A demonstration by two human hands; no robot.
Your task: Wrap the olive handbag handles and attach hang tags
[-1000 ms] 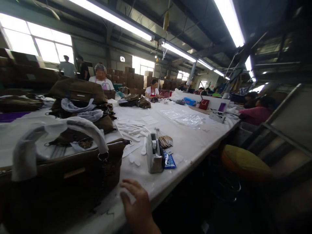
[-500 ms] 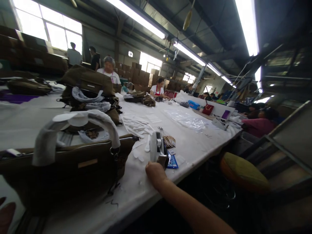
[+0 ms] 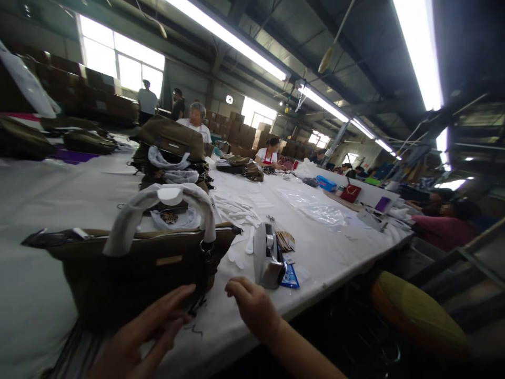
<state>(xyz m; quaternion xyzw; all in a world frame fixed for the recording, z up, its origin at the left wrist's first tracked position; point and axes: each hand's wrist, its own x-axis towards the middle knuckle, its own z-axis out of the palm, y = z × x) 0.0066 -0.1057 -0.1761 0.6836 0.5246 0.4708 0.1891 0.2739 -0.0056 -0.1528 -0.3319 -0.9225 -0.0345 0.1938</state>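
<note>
An olive-brown handbag (image 3: pixel 134 284) stands upright on the table in front of me, its two handles (image 3: pixel 130 226) wrapped in pale material. A white round-ended piece (image 3: pixel 170 196) sits at the top of the handles. My left hand (image 3: pixel 142 337) is before the bag's lower front, fingers stretched out and thumb apart, holding nothing. My right hand (image 3: pixel 252 305) is between the bag and a tape dispenser (image 3: pixel 270 260), thumb and fingers pinched together. Whatever lies in that pinch, if anything, is too small to make out. Dark cords (image 3: pixel 197 305) hang by the bag's right end.
Stacked bags (image 3: pixel 171 142) stand behind. White strips (image 3: pixel 232 208), brown tags (image 3: pixel 285 241), a blue packet (image 3: pixel 290 276) and clear plastic sheets (image 3: pixel 311 206) lie on the white table (image 3: pixel 323 258). A yellow-topped stool (image 3: pixel 418 310) is at right. Several people work farther off.
My right hand has come away from the tape dispenser toward the bag. My left hand has moved in from the lower left edge. The view has shifted left.
</note>
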